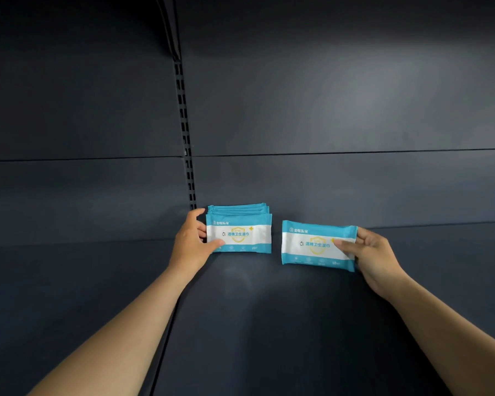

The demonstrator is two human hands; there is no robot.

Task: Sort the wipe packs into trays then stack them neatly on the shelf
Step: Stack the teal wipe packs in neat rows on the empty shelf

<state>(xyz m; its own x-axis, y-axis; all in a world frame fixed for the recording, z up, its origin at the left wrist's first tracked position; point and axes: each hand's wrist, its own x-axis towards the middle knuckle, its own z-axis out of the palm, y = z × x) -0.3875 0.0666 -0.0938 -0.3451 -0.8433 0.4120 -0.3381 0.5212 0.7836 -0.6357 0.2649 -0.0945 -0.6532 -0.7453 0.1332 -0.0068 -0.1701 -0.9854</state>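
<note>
Head view: stack of wipe packs (238,231) is set near the shelf (255,324) back edge, gripped at its left end by the left hand (193,242). A single pack (316,245) is pinched by the right hand (369,252) just beside it, judged not yet added. No trays are seen.

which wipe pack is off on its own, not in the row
The single pack pinched in the right hand. It stands apart, right of the row of packs that the left hand holds upright on the shelf.
</note>
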